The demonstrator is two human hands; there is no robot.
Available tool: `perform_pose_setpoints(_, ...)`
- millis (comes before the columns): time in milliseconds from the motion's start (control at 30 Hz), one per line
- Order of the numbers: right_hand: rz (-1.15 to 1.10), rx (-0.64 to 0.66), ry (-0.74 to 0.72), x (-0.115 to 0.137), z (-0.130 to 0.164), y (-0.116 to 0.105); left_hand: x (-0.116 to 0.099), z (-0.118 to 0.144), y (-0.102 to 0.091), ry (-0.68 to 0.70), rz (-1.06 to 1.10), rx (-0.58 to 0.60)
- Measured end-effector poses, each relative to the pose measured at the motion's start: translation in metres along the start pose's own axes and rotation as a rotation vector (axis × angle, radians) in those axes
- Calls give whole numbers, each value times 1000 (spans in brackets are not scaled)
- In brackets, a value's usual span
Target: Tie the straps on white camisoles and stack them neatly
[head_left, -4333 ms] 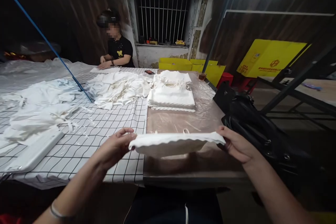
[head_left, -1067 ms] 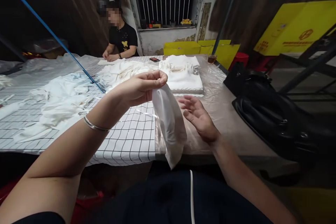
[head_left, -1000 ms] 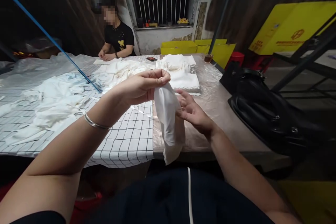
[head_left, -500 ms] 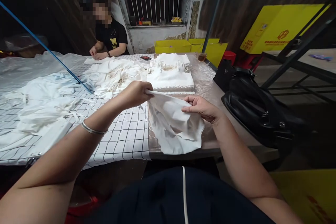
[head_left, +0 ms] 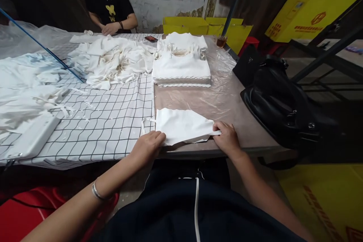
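While the white cloth piece [head_left: 184,125] is lying flat at the near edge of the tabletop [head_left: 227,102], on the clear plastic sheet just beside the checked cover [head_left: 113,121], both hands are pinning its near corners: the left hand [head_left: 149,146] is pressing down with fingers curled over the left corner, and the right hand [head_left: 227,138] is pinching the pointed right corner between thumb and fingers. Smoothing well probably means keeping both corners taut and level with the tabletop edge (so no crease is getting trapped under the palms), then drawing the hands outward evenly. Half a second earlier the cloth was hanging bunched in the air between the raised hands; now it is spread on the surface and the hands have come down to it. Toward the far edge a neat stack of folded white pieces [head_left: 181,70] is sitting, with a loose heap of white cloth [head_left: 113,60] to its left. A black bag [head_left: 280,102] is resting at the right edge, and another person [head_left: 109,5] is working at the far side.
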State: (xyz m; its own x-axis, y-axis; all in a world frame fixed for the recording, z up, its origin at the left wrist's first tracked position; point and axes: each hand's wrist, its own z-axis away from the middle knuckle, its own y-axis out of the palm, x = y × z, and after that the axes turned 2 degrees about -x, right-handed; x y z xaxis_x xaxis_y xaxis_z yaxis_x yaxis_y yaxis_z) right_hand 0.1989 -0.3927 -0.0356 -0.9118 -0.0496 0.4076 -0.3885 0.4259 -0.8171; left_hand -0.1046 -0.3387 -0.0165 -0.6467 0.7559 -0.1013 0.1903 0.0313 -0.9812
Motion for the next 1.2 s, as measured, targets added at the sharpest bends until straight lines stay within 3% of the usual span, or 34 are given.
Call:
perform_pose_setpoints(67, -3, -8, 6, 0, 2, 0, -1, 4, 1, -26, 28, 14)
perform_pose_setpoints(167, -31, 41, 33, -1, 0, -7, 2, 1, -12, -34, 191, 41)
perform_pose_setpoints(233, -84, 149, 60, -2, -3, -16, 10, -8, -25, -68, 394, 55)
perform_pose_setpoints(300, -184, 296, 78, -3, -8, -29, 24, -27, -33, -196, 535, -5)
perform_pose_setpoints(367, -295, 381, 102, 0, -16, -40, 40, -51, -34, -384, 504, -91)
perform_pose_setpoints(467, -381, 320, 146, 10, -35, -44, 60, -88, -27, -490, 365, 62)
perform_pose_setpoints(533, -417, 272, 154, 20, -52, -37, 63, -107, -25, -441, 416, 153)
perform_pose_setpoints(633, -564, 282, 122, 36, -84, -22, 58, -125, -36, -270, 772, 69)
perform_pose_setpoints(733, -859, 411, 29, 53, -114, -12, 51, -135, -62, -82, 1174, -26)
perform_pose_setpoints(833, -1068, 604, 26, 70, -136, -15, 48, -143, -92, -10, 1381, -64)
perform_pose_setpoints(900, -1090, 617, 69, 80, -146, -25, 48, -146, -111, -4, 1437, -87)
perform_pose_setpoints(967, -1090, 534, 88, 87, -155, -39, 47, -150, -128, -11, 1433, -95)
perform_pose_setpoints(1067, -1061, 431, 52, 92, -170, -65, 43, -157, -150, 9, 1279, -6)
perform_pose_setpoints(1133, -982, 444, 5, 91, -179, -85, 42, -162, -166, 48, 1159, 31)
perform_pose_setpoints(1200, -855, 525, -18, 84, -185, -105, 47, -165, -183, 87, 1117, -19)
